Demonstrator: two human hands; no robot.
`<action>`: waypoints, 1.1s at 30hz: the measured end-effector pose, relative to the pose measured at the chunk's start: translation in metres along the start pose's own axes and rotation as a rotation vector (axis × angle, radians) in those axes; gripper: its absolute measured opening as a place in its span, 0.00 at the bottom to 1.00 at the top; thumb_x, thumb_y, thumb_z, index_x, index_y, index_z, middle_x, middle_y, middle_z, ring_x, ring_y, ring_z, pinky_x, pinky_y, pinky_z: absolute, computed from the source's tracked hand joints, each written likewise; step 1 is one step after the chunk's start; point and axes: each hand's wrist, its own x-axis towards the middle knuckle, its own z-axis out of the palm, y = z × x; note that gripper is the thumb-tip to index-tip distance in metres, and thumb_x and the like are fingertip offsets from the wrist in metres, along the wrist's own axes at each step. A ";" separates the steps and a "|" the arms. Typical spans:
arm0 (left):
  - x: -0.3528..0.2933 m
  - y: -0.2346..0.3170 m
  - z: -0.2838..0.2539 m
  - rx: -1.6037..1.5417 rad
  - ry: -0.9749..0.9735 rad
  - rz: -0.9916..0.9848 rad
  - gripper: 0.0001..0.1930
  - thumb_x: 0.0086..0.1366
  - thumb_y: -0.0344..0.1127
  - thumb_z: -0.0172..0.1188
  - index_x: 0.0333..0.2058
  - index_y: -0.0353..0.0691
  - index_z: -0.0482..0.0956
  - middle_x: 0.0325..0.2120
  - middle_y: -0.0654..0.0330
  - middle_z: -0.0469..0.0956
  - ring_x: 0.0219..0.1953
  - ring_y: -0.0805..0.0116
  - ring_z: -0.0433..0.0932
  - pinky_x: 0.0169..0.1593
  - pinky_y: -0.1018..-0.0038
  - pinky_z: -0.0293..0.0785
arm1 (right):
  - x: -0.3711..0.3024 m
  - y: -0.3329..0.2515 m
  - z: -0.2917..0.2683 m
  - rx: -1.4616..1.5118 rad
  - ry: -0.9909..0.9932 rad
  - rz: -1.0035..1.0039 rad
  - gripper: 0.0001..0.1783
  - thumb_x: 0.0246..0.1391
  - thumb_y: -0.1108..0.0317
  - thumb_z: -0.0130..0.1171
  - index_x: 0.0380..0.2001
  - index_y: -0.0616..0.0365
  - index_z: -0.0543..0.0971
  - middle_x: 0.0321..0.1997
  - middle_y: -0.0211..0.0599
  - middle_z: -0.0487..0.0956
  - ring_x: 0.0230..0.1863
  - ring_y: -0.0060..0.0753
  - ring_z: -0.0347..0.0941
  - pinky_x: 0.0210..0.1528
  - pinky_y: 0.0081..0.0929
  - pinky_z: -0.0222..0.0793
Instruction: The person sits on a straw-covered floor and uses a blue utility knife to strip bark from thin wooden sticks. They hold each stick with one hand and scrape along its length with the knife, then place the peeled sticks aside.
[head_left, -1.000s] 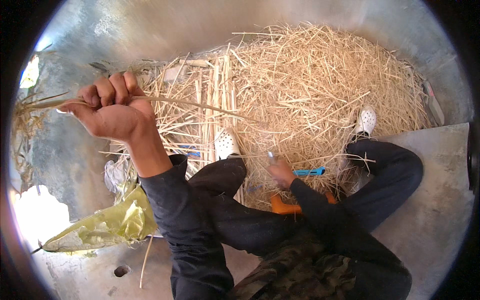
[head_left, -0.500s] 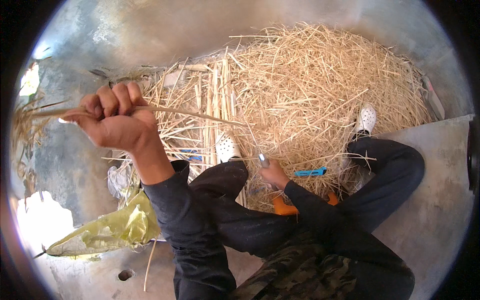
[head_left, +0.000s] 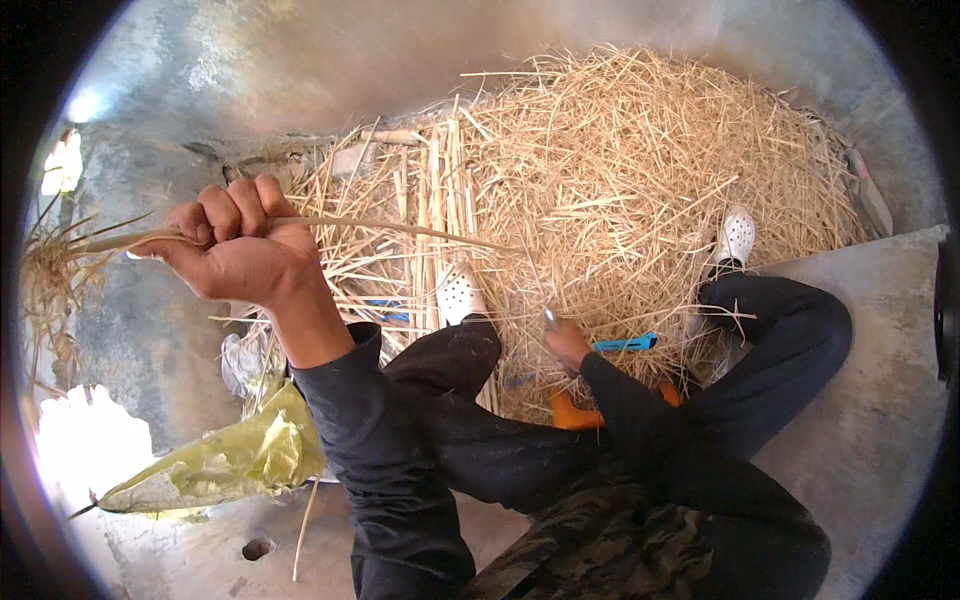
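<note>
My left hand [head_left: 240, 240], raised at the left, is closed round a long tan strip [head_left: 390, 229] that looks like split bamboo or cane. One end of this strip runs right over the pile; the other passes out past my thumb, near a frayed tuft of fibres [head_left: 60, 260]. Lower and near the middle, my right hand [head_left: 568, 345] is closed on a knife [head_left: 551, 319] with a silvery collar. Its thin blade points up toward the strip's right end; whether they touch I cannot tell. The handle is hidden in my fingers.
Shavings [head_left: 640, 150] heap along the wall, with longer strips [head_left: 440, 190] beside them. A blue cutter-like tool [head_left: 626, 343] lies right of my right hand, and an orange object [head_left: 575, 412] below it. My white clogs [head_left: 459, 292] rest among the shavings. A yellow-green sack [head_left: 230, 455] lies left.
My right hand and the knife have moved a little right and down, away from the strip. The strip's right end has shifted slightly right. My left hand keeps its grip.
</note>
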 end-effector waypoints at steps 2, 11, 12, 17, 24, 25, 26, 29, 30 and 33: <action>-0.003 -0.001 0.002 -0.039 -0.045 -0.010 0.29 0.62 0.67 0.46 0.15 0.53 0.53 0.10 0.73 0.45 0.13 0.79 0.42 0.19 0.79 0.41 | 0.013 0.001 -0.008 0.103 0.015 0.348 0.09 0.46 0.67 0.55 0.27 0.63 0.73 0.18 0.33 0.71 0.17 0.31 0.67 0.19 0.32 0.63; -0.005 0.000 0.009 -0.002 -0.087 -0.005 0.27 0.64 0.62 0.49 0.16 0.52 0.55 0.11 0.73 0.45 0.14 0.79 0.43 0.20 0.78 0.43 | -0.031 -0.209 0.001 0.170 -0.093 -0.289 0.11 0.44 0.68 0.58 0.30 0.61 0.70 0.18 0.27 0.68 0.14 0.21 0.65 0.14 0.26 0.60; -0.005 0.000 0.009 0.000 -0.110 0.003 0.27 0.64 0.62 0.49 0.16 0.52 0.56 0.11 0.73 0.45 0.14 0.79 0.43 0.20 0.78 0.43 | -0.025 -0.192 0.003 0.150 -0.051 -0.246 0.10 0.43 0.68 0.57 0.26 0.62 0.69 0.16 0.30 0.67 0.15 0.25 0.64 0.17 0.29 0.60; -0.005 -0.004 0.002 0.012 -0.059 -0.014 0.27 0.65 0.62 0.48 0.15 0.53 0.54 0.11 0.73 0.45 0.14 0.79 0.43 0.19 0.78 0.42 | -0.002 -0.004 -0.003 0.158 -0.010 0.182 0.12 0.43 0.65 0.53 0.21 0.66 0.72 0.13 0.38 0.67 0.17 0.34 0.68 0.23 0.36 0.64; -0.010 -0.011 0.011 -0.052 -0.147 -0.043 0.28 0.65 0.63 0.46 0.14 0.53 0.51 0.10 0.73 0.44 0.13 0.79 0.42 0.19 0.78 0.41 | -0.017 -0.099 -0.004 0.244 -0.043 0.274 0.15 0.43 0.62 0.57 0.22 0.67 0.73 0.16 0.43 0.72 0.20 0.43 0.71 0.28 0.39 0.68; -0.011 -0.011 0.010 -0.058 -0.154 -0.063 0.28 0.65 0.63 0.46 0.14 0.53 0.51 0.10 0.73 0.44 0.13 0.79 0.42 0.19 0.78 0.41 | -0.020 -0.109 -0.003 0.159 -0.026 0.148 0.15 0.43 0.62 0.58 0.22 0.67 0.73 0.17 0.43 0.73 0.21 0.43 0.71 0.29 0.39 0.68; -0.012 -0.011 0.012 -0.064 -0.138 -0.072 0.28 0.65 0.63 0.46 0.14 0.53 0.51 0.10 0.73 0.44 0.13 0.79 0.42 0.19 0.78 0.41 | -0.020 -0.106 -0.002 0.078 0.008 0.017 0.14 0.43 0.63 0.58 0.22 0.66 0.73 0.17 0.41 0.72 0.20 0.40 0.70 0.26 0.37 0.67; -0.008 -0.011 0.014 -0.073 -0.122 -0.064 0.28 0.66 0.62 0.45 0.14 0.53 0.50 0.10 0.73 0.43 0.13 0.79 0.41 0.19 0.78 0.41 | -0.005 -0.046 0.000 -0.177 0.170 -0.378 0.08 0.47 0.69 0.57 0.23 0.62 0.71 0.15 0.32 0.68 0.11 0.25 0.62 0.11 0.27 0.59; -0.006 -0.015 0.015 -0.082 -0.140 -0.065 0.28 0.66 0.62 0.46 0.14 0.53 0.50 0.10 0.73 0.43 0.13 0.79 0.41 0.19 0.78 0.41 | -0.005 0.004 -0.006 -0.043 0.076 -0.168 0.09 0.47 0.68 0.57 0.23 0.62 0.71 0.15 0.33 0.69 0.11 0.25 0.63 0.11 0.27 0.59; -0.005 -0.016 0.010 -0.093 -0.119 -0.068 0.29 0.66 0.62 0.45 0.15 0.53 0.50 0.10 0.73 0.42 0.13 0.79 0.40 0.18 0.78 0.40 | -0.009 0.017 -0.010 0.224 0.054 0.443 0.09 0.48 0.68 0.56 0.23 0.63 0.72 0.14 0.34 0.69 0.11 0.26 0.63 0.11 0.26 0.60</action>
